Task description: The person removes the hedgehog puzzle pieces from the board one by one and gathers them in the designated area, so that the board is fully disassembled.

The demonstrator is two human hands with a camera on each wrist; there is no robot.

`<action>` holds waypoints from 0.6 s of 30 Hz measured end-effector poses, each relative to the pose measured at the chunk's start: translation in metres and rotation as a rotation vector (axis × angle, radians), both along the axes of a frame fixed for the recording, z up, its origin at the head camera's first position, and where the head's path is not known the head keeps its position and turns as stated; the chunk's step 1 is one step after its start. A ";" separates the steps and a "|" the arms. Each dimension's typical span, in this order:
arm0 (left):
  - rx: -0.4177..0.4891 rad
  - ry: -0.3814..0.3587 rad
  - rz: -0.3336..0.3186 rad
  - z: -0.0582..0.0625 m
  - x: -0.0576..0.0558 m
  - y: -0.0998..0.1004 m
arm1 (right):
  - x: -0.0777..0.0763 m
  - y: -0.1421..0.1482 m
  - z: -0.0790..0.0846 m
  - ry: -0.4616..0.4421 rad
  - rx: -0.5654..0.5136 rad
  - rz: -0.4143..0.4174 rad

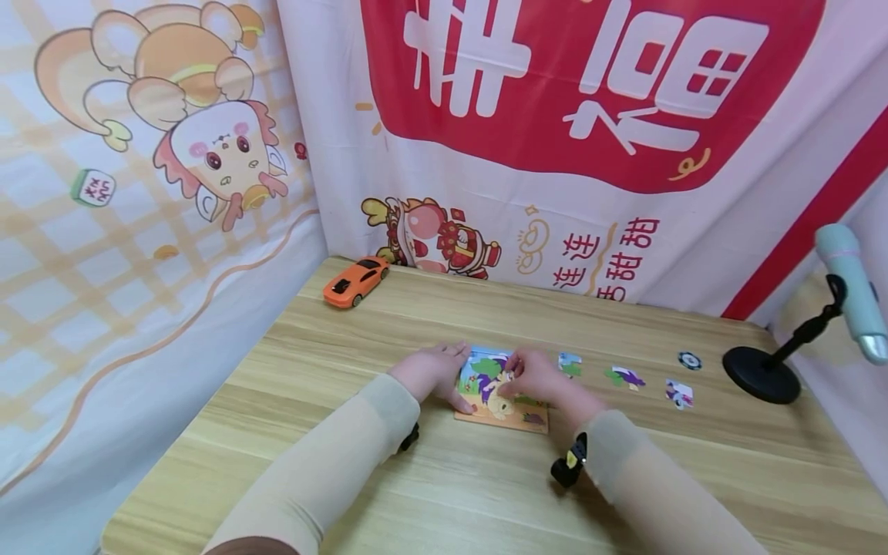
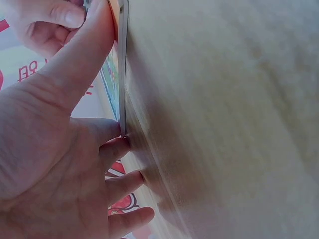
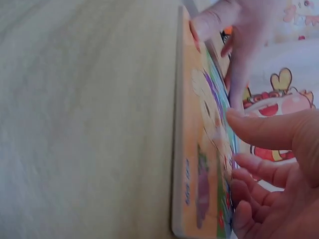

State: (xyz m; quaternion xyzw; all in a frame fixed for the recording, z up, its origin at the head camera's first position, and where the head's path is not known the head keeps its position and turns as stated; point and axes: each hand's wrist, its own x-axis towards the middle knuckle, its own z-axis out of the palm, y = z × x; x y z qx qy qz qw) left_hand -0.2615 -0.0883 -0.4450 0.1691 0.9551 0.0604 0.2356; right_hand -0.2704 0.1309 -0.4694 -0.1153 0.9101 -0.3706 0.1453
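A jigsaw puzzle board (image 1: 501, 417) with a cartoon picture in purple, green and orange lies on the wooden table. My left hand (image 1: 435, 373) spreads along its left side. In the left wrist view the thumb (image 2: 92, 52) lies over the face of the board near its edge, and the other fingers reach to the side and the table. My right hand (image 1: 536, 377) is over the upper right of the picture. In the right wrist view its thumb (image 3: 264, 130) and forefinger touch the picture side with a gap between them.
To the right lie loose puzzle pieces: one blue-green (image 1: 570, 364), one purple (image 1: 627, 377), one mostly white and purple (image 1: 679, 394). A round dark chip (image 1: 690, 360) is near them. An orange toy car (image 1: 357, 283) stands back left, a microphone stand (image 1: 761, 375) far right.
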 end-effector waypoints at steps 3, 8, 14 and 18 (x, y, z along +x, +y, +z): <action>0.006 -0.005 0.005 -0.001 -0.001 0.000 | 0.003 -0.005 0.000 0.016 0.052 0.001; 0.008 0.000 0.006 -0.002 -0.002 0.000 | 0.005 -0.009 -0.001 0.024 0.071 -0.014; 0.011 -0.001 0.012 -0.002 -0.002 0.001 | 0.005 -0.010 -0.001 0.019 0.080 -0.032; 0.013 -0.003 0.015 -0.002 -0.002 0.001 | 0.006 -0.010 -0.003 0.006 0.097 -0.056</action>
